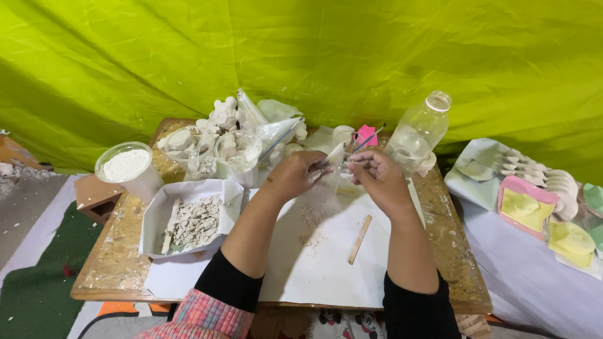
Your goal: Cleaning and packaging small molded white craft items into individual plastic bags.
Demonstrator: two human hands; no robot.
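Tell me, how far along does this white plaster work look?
Done, it seems: white cast figures stand at the table's back edge, and a paper tray holds broken white scraps. In hand: the left hand and right hand grip a small white piece over the white sheet, crumbs beneath. Left over: a tub of white powder sits full, a wooden stick unused.
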